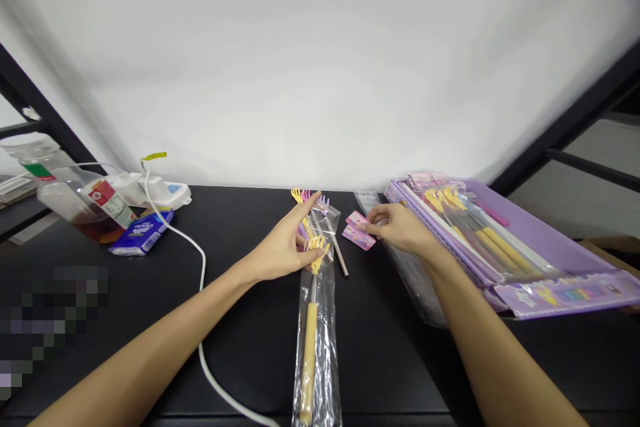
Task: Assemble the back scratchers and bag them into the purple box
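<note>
My left hand (283,243) is at the head of a yellow back scratcher (310,347) in a clear plastic sleeve (327,327). Its thumb presses on the claw, and the index finger points up and away. More back scratchers, with yellow, pink and purple claws (306,195), lie behind that hand, partly hidden by it. Between thumb and fingers, my right hand (400,225) pinches the edge of a small pink printed card (359,220). A second pink card (359,237) overlaps just below it. Beside the sleeve lies a thin metal rod (341,258).
A purple display box (525,227) of bagged back scratchers stands at right, with clear sleeves (417,287) beside it. At left are a bottle (83,193) of brown liquid, a blue packet (143,232) and a power strip (173,195). A white cable (203,273) crosses the black table (240,347).
</note>
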Available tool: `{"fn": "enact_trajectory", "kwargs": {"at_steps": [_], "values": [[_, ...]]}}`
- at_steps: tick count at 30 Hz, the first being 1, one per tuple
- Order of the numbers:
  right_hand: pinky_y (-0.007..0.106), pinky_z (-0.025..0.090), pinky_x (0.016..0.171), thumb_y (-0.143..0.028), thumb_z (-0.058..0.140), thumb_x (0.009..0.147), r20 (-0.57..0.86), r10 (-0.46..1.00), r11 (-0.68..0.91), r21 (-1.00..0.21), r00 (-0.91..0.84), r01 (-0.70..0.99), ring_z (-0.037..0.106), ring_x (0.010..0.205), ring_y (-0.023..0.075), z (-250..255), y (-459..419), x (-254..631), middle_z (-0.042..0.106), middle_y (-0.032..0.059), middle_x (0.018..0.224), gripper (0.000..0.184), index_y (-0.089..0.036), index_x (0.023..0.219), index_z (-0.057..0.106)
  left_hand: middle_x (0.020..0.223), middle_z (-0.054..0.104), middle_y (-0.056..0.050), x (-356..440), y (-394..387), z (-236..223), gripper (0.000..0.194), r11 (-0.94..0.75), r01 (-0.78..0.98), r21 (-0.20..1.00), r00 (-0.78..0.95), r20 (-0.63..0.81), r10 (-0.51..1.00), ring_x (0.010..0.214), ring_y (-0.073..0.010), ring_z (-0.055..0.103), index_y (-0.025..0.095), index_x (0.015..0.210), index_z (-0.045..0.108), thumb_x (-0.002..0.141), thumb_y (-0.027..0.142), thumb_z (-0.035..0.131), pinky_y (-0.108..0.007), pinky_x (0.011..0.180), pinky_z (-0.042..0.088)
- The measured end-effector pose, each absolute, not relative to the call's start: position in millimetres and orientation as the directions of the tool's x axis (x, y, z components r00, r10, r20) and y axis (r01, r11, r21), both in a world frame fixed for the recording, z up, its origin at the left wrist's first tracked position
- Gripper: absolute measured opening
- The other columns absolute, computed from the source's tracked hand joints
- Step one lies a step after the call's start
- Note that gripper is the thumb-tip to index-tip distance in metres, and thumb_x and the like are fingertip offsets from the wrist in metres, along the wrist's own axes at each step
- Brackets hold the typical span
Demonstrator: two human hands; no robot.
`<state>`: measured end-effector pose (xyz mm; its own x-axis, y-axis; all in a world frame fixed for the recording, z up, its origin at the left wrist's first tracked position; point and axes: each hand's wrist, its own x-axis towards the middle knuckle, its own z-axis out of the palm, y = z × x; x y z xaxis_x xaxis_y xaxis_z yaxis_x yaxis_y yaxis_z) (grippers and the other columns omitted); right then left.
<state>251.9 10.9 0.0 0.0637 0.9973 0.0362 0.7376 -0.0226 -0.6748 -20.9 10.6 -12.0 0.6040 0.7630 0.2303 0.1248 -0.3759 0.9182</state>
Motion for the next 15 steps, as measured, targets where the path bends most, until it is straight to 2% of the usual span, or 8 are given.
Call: {"fn": "enact_trajectory", "kwargs": {"at_steps": [3,5,8,10,13,15], "values": [[0.031,0.050,0.059,-0.042,0.074,0.078,0.137,0.990,0.127,-0.830,-0.022,0.544,0.066,0.063,0.0190,14,-1,238,0.074,0.0059,0.077,0.026,-0.017,0.087,0.071,0.154,0.039,-0.017,-20,10,-12,0.098,-0.328,0.108,0.938,0.613,0.197,0.765,0.060,-0.0060,0.062,0.041,0.160,0.017,0.081,0.023,0.073,-0.025,0.053,0.058],[0.031,0.051,0.063,-0.045,0.072,0.082,0.244,0.961,0.275,-0.833,-0.127,0.480,0.068,0.074,0.0204,24,-11,225,0.076,0.0074,0.090,0.031,-0.018,0.097,0.075,0.153,0.041,-0.017,-19,8,-11,0.100,-0.291,0.084,0.953,0.623,0.178,0.762,0.058,-0.0053,0.061,0.041,0.160,0.012,0.082,0.023,0.072,-0.024,0.050,0.057],[0.030,0.049,0.064,-0.043,0.067,0.089,0.311,0.902,0.427,-0.742,-0.298,0.518,0.066,0.077,0.0185,31,-21,208,0.077,0.0063,0.093,0.027,-0.021,0.098,0.079,0.154,0.040,-0.016,-17,6,-10,0.099,-0.292,0.046,0.955,0.626,0.200,0.753,0.059,-0.0060,0.062,0.043,0.160,0.015,0.082,0.025,0.073,-0.023,0.050,0.056],[0.029,0.047,0.062,-0.040,0.063,0.093,0.373,0.867,0.499,-0.652,-0.331,0.571,0.063,0.072,0.0162,28,-22,202,0.077,0.0048,0.090,0.025,-0.023,0.101,0.080,0.151,0.045,-0.016,-17,5,-9,0.099,-0.287,0.032,0.957,0.626,0.205,0.753,0.061,-0.0076,0.064,0.041,0.160,0.017,0.081,0.025,0.074,-0.024,0.052,0.057],[0.030,0.047,0.062,-0.034,0.061,0.094,0.510,0.826,0.521,-0.531,-0.239,0.669,0.060,0.063,0.0146,21,-18,200,0.077,0.0037,0.088,0.024,-0.024,0.109,0.078,0.145,0.051,-0.017,-17,3,-6,0.100,-0.261,0.038,0.965,0.634,0.178,0.752,0.058,-0.0072,0.062,0.038,0.161,0.016,0.081,0.025,0.075,-0.022,0.050,0.054],[0.032,0.049,0.064,-0.031,0.060,0.094,0.578,0.803,0.488,-0.496,-0.146,0.718,0.061,0.063,0.0157,18,-16,201,0.078,0.0041,0.089,0.024,-0.024,0.109,0.077,0.150,0.046,-0.018,-17,2,-5,0.100,-0.269,0.036,0.962,0.646,0.183,0.741,0.056,-0.0054,0.061,0.040,0.160,0.016,0.081,0.025,0.075,-0.021,0.047,0.052]]}}
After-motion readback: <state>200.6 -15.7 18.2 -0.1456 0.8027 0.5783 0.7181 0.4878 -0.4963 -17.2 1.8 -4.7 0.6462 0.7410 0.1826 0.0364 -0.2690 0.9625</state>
